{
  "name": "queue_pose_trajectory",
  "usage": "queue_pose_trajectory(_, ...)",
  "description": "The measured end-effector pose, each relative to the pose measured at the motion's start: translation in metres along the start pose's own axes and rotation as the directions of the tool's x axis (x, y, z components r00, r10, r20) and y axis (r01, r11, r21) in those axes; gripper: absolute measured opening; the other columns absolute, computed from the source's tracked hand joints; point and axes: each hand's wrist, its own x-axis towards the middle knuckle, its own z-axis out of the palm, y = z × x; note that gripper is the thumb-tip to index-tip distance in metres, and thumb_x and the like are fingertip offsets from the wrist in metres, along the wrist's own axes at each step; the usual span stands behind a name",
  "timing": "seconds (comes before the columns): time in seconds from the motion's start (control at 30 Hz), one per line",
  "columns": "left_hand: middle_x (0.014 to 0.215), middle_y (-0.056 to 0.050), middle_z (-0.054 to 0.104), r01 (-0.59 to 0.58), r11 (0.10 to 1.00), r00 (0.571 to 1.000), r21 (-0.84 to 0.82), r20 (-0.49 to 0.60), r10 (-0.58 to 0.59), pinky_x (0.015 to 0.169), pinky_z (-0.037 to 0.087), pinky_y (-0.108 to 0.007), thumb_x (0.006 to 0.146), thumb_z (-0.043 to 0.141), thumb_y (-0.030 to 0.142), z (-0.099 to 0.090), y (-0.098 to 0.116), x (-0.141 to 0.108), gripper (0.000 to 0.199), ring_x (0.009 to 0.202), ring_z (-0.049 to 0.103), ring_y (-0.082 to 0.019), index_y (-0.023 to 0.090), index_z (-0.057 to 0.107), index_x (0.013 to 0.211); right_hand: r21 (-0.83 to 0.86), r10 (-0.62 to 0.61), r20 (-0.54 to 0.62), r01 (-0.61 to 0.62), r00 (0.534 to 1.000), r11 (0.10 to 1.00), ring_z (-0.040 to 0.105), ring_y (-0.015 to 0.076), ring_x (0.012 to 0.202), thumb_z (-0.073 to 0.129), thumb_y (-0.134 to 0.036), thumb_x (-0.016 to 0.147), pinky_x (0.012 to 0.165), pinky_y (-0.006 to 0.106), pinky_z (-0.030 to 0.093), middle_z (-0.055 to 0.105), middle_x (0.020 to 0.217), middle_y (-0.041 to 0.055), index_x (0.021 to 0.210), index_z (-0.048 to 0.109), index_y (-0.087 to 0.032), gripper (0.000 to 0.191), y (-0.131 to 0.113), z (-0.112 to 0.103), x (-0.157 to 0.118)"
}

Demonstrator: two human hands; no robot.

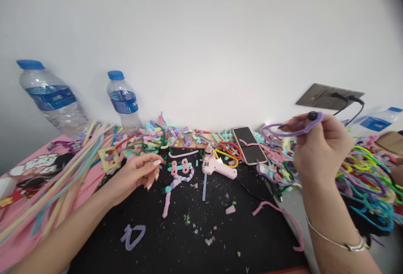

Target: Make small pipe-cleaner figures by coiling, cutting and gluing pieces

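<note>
My right hand (324, 143) is raised at the right, its fingers pinching a bent purple pipe cleaner (291, 133). Over the left part of the black mat hangs my left hand (143, 173), fingers loosely curled; whether a small bit sits between them is hard to make out. Just right of that hand lies a fuzzy pink, teal and lilac piece (178, 179). A pale pink glue gun (218, 167) rests at the mat's middle, a glue stick poking out toward the front. Nearer the front left is a curled lilac pipe cleaner (134, 237).
Two water bottles (124, 101) stand against the wall at left. Long pastel pipe cleaners (75, 173) cover a pink surface. A phone (249, 146) lies behind the mat, colourful heaps (370, 181) at right. A wall socket (329, 96) holds two plugs.
</note>
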Motion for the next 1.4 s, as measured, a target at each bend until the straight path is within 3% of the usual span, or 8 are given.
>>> queue_pose_trajectory(0.07, 0.075, 0.000, 0.062, 0.008, 0.999, 1.000, 0.043, 0.019, -0.008, 0.045, 0.039, -0.020, 0.084, 0.059, 0.040, 0.004, 0.001, -0.001, 0.028, 0.046, 0.049, -0.007, 0.019, 0.056, 0.103, 0.212, 0.196, 0.177, -0.232, 0.964, 0.949, 0.059, 0.0121, 0.058, 0.059, -0.026, 0.084, 0.057, 0.025, 0.049, 0.061, 0.064, -0.0003, 0.074, 0.061, -0.018, 0.013, -0.008, 0.012, -0.016)
queue_pose_trajectory(0.2, 0.087, -0.005, 0.065, 0.045, 0.987, 0.992, 0.153, 0.113, -0.063, 0.048, 0.043, -0.022, 0.083, 0.060, 0.038, 0.014, 0.000, -0.003, 0.043, 0.050, 0.054, -0.009, 0.018, 0.050, 0.120, 0.365, 0.396, 0.492, -0.597, 0.775, 0.715, 0.059, 0.0114, 0.061, 0.060, -0.029, 0.084, 0.058, 0.023, 0.049, 0.061, 0.068, -0.0008, 0.076, 0.058, -0.019, 0.012, -0.014, 0.030, -0.055)
queue_pose_trajectory(0.47, 0.092, -0.005, 0.064, 0.045, 0.995, 0.950, 0.084, 0.303, -0.069, 0.047, 0.045, -0.022, 0.078, 0.066, 0.038, 0.028, -0.010, -0.008, 0.060, 0.050, 0.058, -0.010, 0.022, 0.043, 0.130, 0.360, 0.426, 0.786, -0.892, 0.447, 0.272, 0.059, 0.0146, 0.066, 0.063, -0.037, 0.081, 0.065, 0.030, 0.053, 0.059, 0.072, 0.0013, 0.073, 0.054, -0.020, 0.020, -0.019, 0.067, -0.119)
queue_pose_trajectory(0.63, 0.083, -0.009, 0.067, 0.078, 0.997, 0.897, 0.023, 0.434, -0.080, 0.044, 0.043, -0.021, 0.074, 0.066, 0.050, 0.034, -0.015, -0.012, 0.055, 0.048, 0.056, -0.011, 0.015, 0.055, 0.116, 0.282, 0.356, 0.873, -0.940, 0.334, 0.192, 0.061, 0.0177, 0.074, 0.064, -0.037, 0.080, 0.075, 0.035, 0.051, 0.060, 0.078, 0.0029, 0.073, 0.053, -0.020, 0.022, -0.016, 0.075, -0.142)
queue_pose_trajectory(0.9, 0.086, -0.009, 0.067, 0.210, 0.949, 0.893, -0.235, 0.441, -0.089, 0.045, 0.043, -0.022, 0.085, 0.049, 0.041, 0.034, -0.010, -0.013, 0.029, 0.049, 0.059, -0.013, 0.016, 0.058, 0.098, 0.211, 0.315, 0.880, -0.885, 0.357, 0.415, 0.057, 0.0178, 0.084, 0.070, -0.032, 0.076, 0.082, 0.034, 0.044, 0.060, 0.087, 0.0041, 0.071, 0.056, -0.019, 0.020, 0.007, 0.067, -0.151)
queue_pose_trajectory(1.13, 0.073, -0.001, 0.065, 0.121, 0.992, 0.972, -0.031, 0.209, -0.112, 0.043, 0.043, -0.020, 0.085, 0.057, 0.040, 0.035, -0.014, -0.008, 0.024, 0.043, 0.056, -0.008, 0.017, 0.054, 0.090, 0.173, 0.191, 0.878, -0.662, 0.439, 0.729, 0.054, 0.0196, 0.081, 0.066, -0.020, 0.073, 0.077, 0.033, 0.040, 0.057, 0.083, 0.0049, 0.063, 0.050, -0.020, 0.019, 0.004, 0.064, -0.154)
queue_pose_trajectory(1.23, 0.063, -0.001, 0.065, 0.075, 0.993, 0.983, 0.093, 0.163, -0.090, 0.044, 0.043, -0.020, 0.086, 0.055, 0.042, 0.033, -0.017, -0.006, 0.028, 0.043, 0.057, -0.011, 0.016, 0.053, 0.097, 0.164, 0.231, 0.867, -0.691, 0.442, 0.704, 0.052, 0.0203, 0.080, 0.061, -0.021, 0.075, 0.075, 0.034, 0.038, 0.055, 0.081, 0.0047, 0.064, 0.047, -0.020, 0.018, 0.002, 0.062, -0.158)
queue_pose_trajectory(1.4, 0.065, 0.000, 0.066, -0.047, 0.959, 0.997, 0.278, 0.072, 0.028, 0.048, 0.045, -0.024, 0.087, 0.051, 0.040, 0.026, -0.013, -0.005, 0.029, 0.046, 0.060, -0.013, 0.017, 0.054, 0.104, 0.267, 0.287, 0.850, -0.831, 0.441, 0.488, 0.050, 0.0209, 0.076, 0.059, -0.034, 0.071, 0.076, 0.036, 0.038, 0.052, 0.077, 0.0044, 0.064, 0.047, -0.020, 0.020, 0.004, 0.063, -0.162)
